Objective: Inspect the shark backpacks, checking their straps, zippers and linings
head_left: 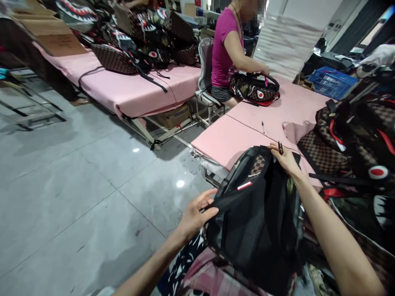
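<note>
A black backpack [247,222] with brown checkered and camouflage parts lies across my lap, leaning on the near table edge. A small red label [245,186] shows near its upper left. My left hand [200,211] pinches the bag's left edge between thumb and fingers. At the top of the bag, my right hand [282,158] grips the upper edge. Dark pointed tips of what look like thread snips [280,148] stick up from that same hand; the rest of the tool is hidden.
A pink-covered table [216,139] stands ahead, with a pen [263,126] on it. Backpacks pile up at right [333,148] and on another pink table [148,92]. Across the table, a seated person [226,45] handles a bag [256,88]. A blue crate [333,82] sits behind.
</note>
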Tool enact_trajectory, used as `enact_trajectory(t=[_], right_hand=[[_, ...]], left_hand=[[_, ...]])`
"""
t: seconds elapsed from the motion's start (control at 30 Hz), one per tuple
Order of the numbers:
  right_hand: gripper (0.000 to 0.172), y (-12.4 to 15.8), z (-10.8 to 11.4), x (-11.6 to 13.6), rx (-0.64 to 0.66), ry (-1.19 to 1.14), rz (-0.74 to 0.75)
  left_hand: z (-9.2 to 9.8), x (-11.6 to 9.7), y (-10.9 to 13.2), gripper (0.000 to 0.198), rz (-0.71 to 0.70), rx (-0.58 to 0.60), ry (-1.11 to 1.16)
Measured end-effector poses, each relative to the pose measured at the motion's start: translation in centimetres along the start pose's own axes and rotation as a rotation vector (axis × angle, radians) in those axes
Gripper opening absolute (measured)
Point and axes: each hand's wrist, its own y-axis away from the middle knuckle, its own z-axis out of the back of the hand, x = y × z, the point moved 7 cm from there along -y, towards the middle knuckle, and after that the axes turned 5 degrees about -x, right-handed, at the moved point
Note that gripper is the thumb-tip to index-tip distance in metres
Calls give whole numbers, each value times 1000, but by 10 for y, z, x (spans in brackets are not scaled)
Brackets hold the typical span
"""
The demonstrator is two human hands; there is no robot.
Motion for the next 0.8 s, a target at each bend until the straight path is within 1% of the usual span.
enact_trajectory(t=[0.07, 0.13, 0.17, 0.23, 0.3, 0.37, 0.43, 0.47, 0.5, 0.53, 0.57, 0.6, 0.63, 0.67, 0.7, 0.73, 0.77, 0.8], right_hand=[[26, 35, 7, 9, -129, -22, 7], [28, 72, 11, 11, -213, -99, -57], [29, 90, 11, 10, -223, -133, -106], [32, 124, 2, 8, -177, -149, -192], [33, 152, -14, 10, -92, -85, -223], [28, 172, -34, 15, -11, 47, -177], [22, 187, -55, 23, 79, 181, -90], [21, 194, -61, 27, 122, 211, -52], [20, 200, -62, 29, 144, 204, -36], [21, 207, -56, 30, 122, 165, -44], [22, 214, -41, 28, 46, 114, -72], [24, 224, -19, 24, -83, 73, -109], [27, 238, 9, 16, -251, 52, -155], [29, 255, 38, 8, -423, 68, -198], [31, 277, 64, -2, -586, 103, -230], [35, 298, 83, -14, -677, 113, -279], [38, 318, 93, -28, -686, 114, -341], [41, 338, 98, -41, -674, 102, -404]], left_hand=[[-2, 1, 26, 40, -153, -101, -209], [-7, 8, 44, 34, -204, -148, -325], [-10, 13, 50, 33, -204, -160, -352], [-16, 21, 55, 32, -207, -160, -384], [-25, 25, 56, 29, -227, -125, -402], [-31, 28, 55, 26, -236, -96, -408], [-36, 32, 55, 24, -250, -64, -417], [-38, 33, 56, 23, -275, -40, -428], [-39, 35, 57, 24, -316, -21, -442], [-37, 37, 57, 27, -365, -14, -458], [-33, 39, 57, 33, -412, -22, -474], [-26, 43, 57, 42, -445, -43, -487], [-18, 48, 55, 50, -454, -67, -494], [-9, 54, 51, 54, -429, -85, -497], [1, 61, 46, 54, -376, -94, -496], [10, 67, 41, 50, -303, -96, -484], [19, 71, 36, 42, -223, -93, -446], [28, 73, 31, 35, -139, -90, -376]])
